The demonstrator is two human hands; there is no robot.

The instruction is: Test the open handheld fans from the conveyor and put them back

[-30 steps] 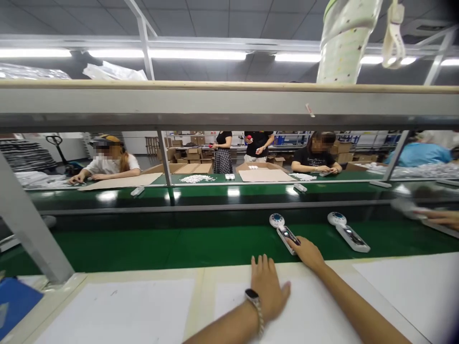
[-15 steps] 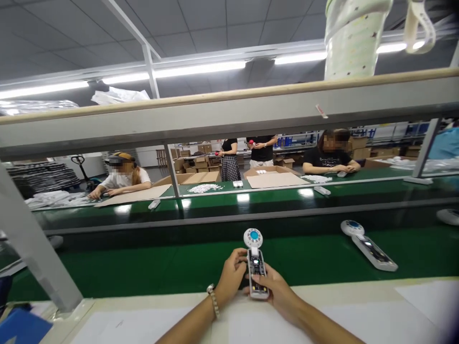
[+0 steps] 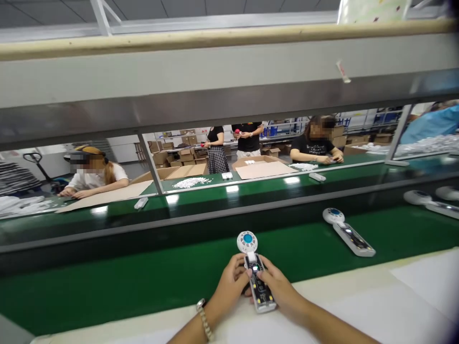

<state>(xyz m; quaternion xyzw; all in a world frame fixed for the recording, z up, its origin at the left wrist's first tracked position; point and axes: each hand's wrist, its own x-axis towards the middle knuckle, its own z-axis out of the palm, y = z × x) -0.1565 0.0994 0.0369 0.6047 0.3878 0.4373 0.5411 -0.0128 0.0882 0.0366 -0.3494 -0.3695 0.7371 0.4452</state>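
Observation:
Both hands hold a white handheld device (image 3: pixel 260 288) in front of me, over the near edge of the green belt. Its round head has a blue centre, and its open body shows a black circuit board with a small glowing light. My left hand (image 3: pixel 231 281) closes round the left side, thumb on the board. From the right, my right hand (image 3: pixel 278 283) grips the other side, its thumb also near the light. The fingers behind the device are mostly hidden. A similar device (image 3: pixel 353 237) lies on the belt to the right.
More such devices (image 3: pixel 435 204) lie farther right on the green belt (image 3: pixel 125 277). White sheets (image 3: pixel 362 310) cover the near ledge. A shelf beam (image 3: pixel 215 67) crosses above. Beyond it, co-workers sit at another green surface with cardboard and a heap of small white parts (image 3: pixel 191 182).
My left thumb has come onto the board, and my right thumb has slid up towards the light. The device tilts a little more. My view has swung down and right, bringing more of the right-hand devices in.

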